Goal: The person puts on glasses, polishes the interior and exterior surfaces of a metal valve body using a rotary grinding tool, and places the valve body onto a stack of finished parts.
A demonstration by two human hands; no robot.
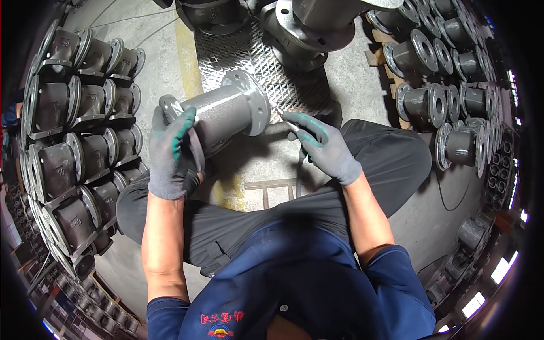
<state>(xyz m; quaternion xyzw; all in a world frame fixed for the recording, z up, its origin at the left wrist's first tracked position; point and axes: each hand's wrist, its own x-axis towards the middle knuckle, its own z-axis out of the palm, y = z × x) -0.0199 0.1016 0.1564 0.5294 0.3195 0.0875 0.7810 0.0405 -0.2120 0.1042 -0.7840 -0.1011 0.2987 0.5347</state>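
A grey cast-metal flanged valve body (224,112) lies tilted in front of me, one round flange at each end. My left hand (171,150), in a grey glove with green patches, is closed around the flange at its left end. In my right hand (323,144), gloved the same way, is a slim pencil-like grinder (287,123), pinched between thumb and fingers. Its thin tip points at the right flange (259,105); whether it touches cannot be told. A dark hose (300,175) hangs below that hand.
Stacked flanged castings (54,107) stand along the left. More castings (416,54) sit on a wooden pallet (391,73) at the right. Ahead, large flanged bodies (311,25) rest by a diamond-patterned metal plate (226,54). My bent legs (391,158) flank the work, and a cable (453,207) lies on the floor.
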